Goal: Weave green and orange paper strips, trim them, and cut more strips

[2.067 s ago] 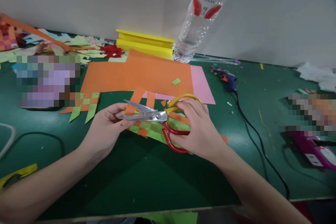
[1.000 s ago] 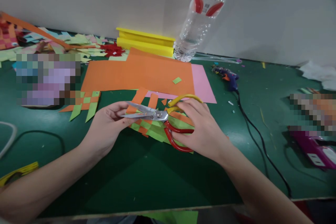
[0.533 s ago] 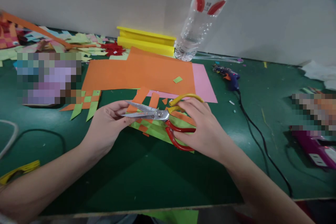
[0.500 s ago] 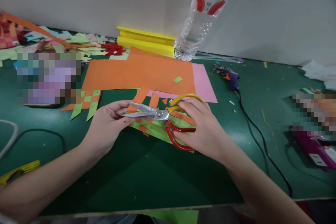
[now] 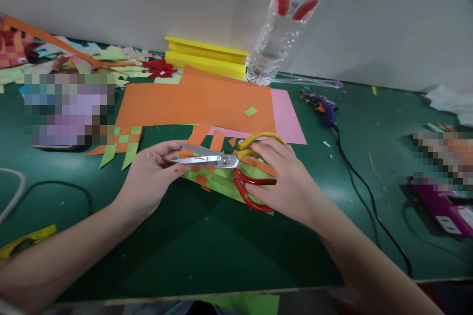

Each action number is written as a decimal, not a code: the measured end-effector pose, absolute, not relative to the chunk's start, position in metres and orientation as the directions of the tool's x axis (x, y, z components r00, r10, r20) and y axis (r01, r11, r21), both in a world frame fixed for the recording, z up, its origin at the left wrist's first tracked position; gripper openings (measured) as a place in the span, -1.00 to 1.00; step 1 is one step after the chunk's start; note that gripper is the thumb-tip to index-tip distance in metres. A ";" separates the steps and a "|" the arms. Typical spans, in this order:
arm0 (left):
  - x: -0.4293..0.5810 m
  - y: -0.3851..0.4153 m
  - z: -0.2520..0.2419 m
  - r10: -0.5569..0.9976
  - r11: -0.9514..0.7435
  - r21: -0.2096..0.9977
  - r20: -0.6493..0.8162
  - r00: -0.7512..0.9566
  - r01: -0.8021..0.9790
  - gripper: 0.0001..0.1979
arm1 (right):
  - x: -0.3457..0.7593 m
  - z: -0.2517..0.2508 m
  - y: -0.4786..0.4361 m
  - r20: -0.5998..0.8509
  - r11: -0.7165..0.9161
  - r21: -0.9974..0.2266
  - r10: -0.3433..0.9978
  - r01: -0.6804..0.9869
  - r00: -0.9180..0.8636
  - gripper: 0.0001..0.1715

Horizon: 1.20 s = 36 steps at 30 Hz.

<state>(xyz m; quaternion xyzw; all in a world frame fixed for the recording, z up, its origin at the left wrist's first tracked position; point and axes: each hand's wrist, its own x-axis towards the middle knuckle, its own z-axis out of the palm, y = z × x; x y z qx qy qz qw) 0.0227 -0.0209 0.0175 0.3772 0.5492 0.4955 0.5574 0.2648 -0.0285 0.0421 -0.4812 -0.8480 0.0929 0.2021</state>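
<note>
While the right hand grips the yellow-and-red-handled steel scissors, blades slightly parted, the left hand pinches the edge of the woven orange-and-green paper mat between thumb and fingers. That mat lies on the green table, in front of a large orange paper sheet.

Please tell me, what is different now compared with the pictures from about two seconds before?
The scissors in the right hand have closed a little, so the gap between the blade tips is narrower over the orange strip. Nothing was picked up or let go. The left hand still holds the woven paper piece. The orange sheet, bottle and glue gun stayed in place.
</note>
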 end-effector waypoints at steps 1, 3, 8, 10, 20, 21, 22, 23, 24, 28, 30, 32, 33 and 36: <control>0.023 -0.021 0.017 0.966 0.223 0.966 -0.237 -0.099 -0.133 -0.71 | 0.265 0.042 -0.029 0.253 0.518 -0.354 0.855 0.779 -0.453 -0.53; 0.022 -0.021 0.016 0.966 0.223 0.968 -0.235 -0.104 -0.117 -0.70 | 0.265 0.042 -0.029 0.251 0.512 -0.357 0.858 0.781 -0.448 -0.54; 0.020 -0.020 0.010 0.969 0.221 0.966 -0.233 -0.084 -0.136 -0.71 | 0.263 0.043 -0.029 0.235 0.506 -0.365 0.862 0.781 -0.449 -0.55; 0.019 -0.021 0.009 0.970 0.216 0.965 -0.229 -0.078 -0.146 -0.72 | 0.263 0.043 -0.029 0.229 0.502 -0.367 0.865 0.783 -0.447 -0.54; 0.018 -0.021 0.011 0.983 0.173 0.980 -0.178 -0.044 -0.094 -0.77 | 0.264 0.039 -0.026 0.285 0.494 -0.419 0.868 0.762 -0.406 -0.58; 0.018 -0.020 0.011 0.980 0.187 0.977 -0.193 -0.052 -0.104 -0.78 | 0.264 0.039 -0.026 0.288 0.493 -0.444 0.869 0.748 -0.402 -0.59; 0.018 -0.019 0.010 0.975 0.198 0.971 -0.209 -0.071 -0.130 -0.78 | 0.264 0.040 -0.025 0.291 0.492 -0.473 0.870 0.731 -0.397 -0.59; 0.018 -0.018 0.010 0.970 0.205 0.964 -0.223 -0.096 -0.169 -0.77 | 0.265 0.041 -0.025 0.292 0.485 -0.505 0.874 0.713 -0.388 -0.59; 0.018 -0.017 0.010 0.965 0.205 0.955 -0.234 -0.121 -0.213 -0.76 | 0.265 0.042 -0.024 0.293 0.477 -0.535 0.879 0.697 -0.376 -0.58; 0.020 -0.015 0.012 0.966 0.191 0.935 -0.233 -0.113 -0.300 -0.71 | 0.268 0.046 -0.022 0.293 0.431 -0.579 0.902 0.692 -0.316 -0.53; 0.020 -0.016 0.014 0.974 0.178 0.936 -0.212 -0.082 -0.303 -0.73 | 0.267 0.047 -0.022 0.309 0.426 -0.566 0.903 0.705 -0.298 -0.51; 0.020 -0.017 0.015 0.978 0.171 0.941 -0.199 -0.069 -0.291 -0.74 | 0.266 0.047 -0.023 0.312 0.421 -0.560 0.905 0.714 -0.289 -0.49; 0.020 -0.017 0.014 0.977 0.169 0.944 -0.197 -0.076 -0.282 -0.74 | 0.265 0.046 -0.024 0.309 0.418 -0.554 0.906 0.720 -0.289 -0.47; 0.020 -0.018 0.013 0.975 0.160 0.949 -0.194 -0.104 -0.271 -0.74 | 0.263 0.044 -0.027 0.307 0.425 -0.486 0.901 0.764 -0.306 -0.43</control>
